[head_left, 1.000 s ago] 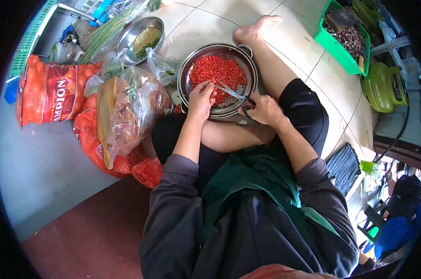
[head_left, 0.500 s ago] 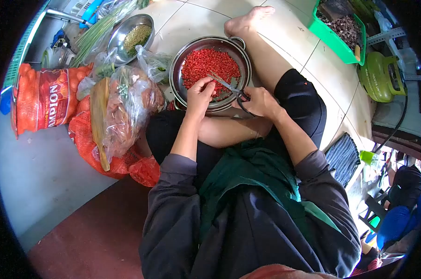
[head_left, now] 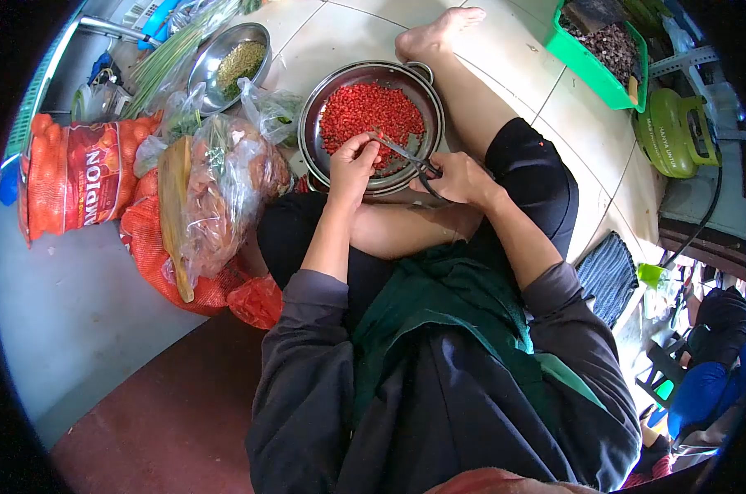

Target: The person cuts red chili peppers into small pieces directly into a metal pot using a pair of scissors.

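Note:
My right hand (head_left: 462, 179) is wrapped round the dark handles of a pair of scissors (head_left: 406, 154). Their blades lie together and point left, with the tips at my left fingertips. My left hand (head_left: 353, 171) is closed in a pinch over the near side of a metal pot (head_left: 304, 136). Between its fingertips is what looks like a red chili, mostly hidden. Small cut pieces of red chili (head_left: 364, 111) cover much of the pot's bottom, directly below the hands. The pot stands on the floor in front of my folded leg.
To the left lie a red net sack (head_left: 80, 177), a plastic bag (head_left: 224, 202) and a wooden board (head_left: 175, 214). A metal bowl (head_left: 210, 72) with green and pale bits stands behind. At right are a green crate (head_left: 583, 72), a gas cylinder (head_left: 668, 136) and another person (head_left: 715, 354).
The scissor blades were apart half a second ago and have come together at my left fingertips. Both hands keep nearly the same place over the pot.

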Available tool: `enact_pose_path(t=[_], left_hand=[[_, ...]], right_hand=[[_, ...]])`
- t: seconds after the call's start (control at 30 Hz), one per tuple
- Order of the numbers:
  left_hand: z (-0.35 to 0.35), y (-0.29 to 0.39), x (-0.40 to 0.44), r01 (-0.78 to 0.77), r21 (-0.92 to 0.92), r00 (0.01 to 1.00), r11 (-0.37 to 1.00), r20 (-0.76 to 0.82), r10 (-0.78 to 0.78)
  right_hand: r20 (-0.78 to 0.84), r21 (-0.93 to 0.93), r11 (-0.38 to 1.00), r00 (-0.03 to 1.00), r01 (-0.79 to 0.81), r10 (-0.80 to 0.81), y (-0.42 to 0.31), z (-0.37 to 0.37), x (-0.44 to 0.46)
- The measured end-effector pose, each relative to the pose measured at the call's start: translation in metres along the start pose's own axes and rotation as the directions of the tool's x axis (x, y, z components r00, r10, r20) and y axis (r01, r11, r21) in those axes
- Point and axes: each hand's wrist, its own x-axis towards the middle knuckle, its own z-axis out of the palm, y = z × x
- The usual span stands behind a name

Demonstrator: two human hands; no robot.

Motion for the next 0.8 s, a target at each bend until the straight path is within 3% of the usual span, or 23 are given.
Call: enact_pose_path(t=[0.13,0.33,0.43,0.53,0.63,0.8], left_hand=[[0.001,0.0,-0.001,-0.039,0.11,0.999,0.993,0.003,0.039],[0.001,-0.001,0.0,-0.035,0.124,0.999,0.992,0.004,0.035],[-0.001,-0.004,0.001,-0.03,0.115,0.999,0.993,0.018,0.029],[0.001,0.0,-0.002,-0.042,0.225,0.998,0.973,0.055,0.031],[0.001,-0.004,0.0,-0.069,0.219,0.997,0.973,0.046,0.06],[0.003,-0.001,-0.002,0.02,0.176,1.0,0.984,-0.01,-0.018]], right_hand=[[-0.012,0.028,1.0,1.0,0.013,-0.013,0.004,0.003,0.001],[0.006,-0.005,1.0,1.0,-0.021,0.021,0.002,0.001,0.002],[0.101,-0.047,0.993,0.989,-0.107,0.111,-0.005,-0.005,0.002],[0.011,-0.068,0.997,1.0,-0.026,0.027,-0.005,-0.002,0.0],[0.094,-0.07,0.991,0.988,-0.113,0.119,-0.011,-0.009,0.001],[0.068,-0.071,0.994,0.994,-0.081,0.086,-0.001,-0.005,0.004]])
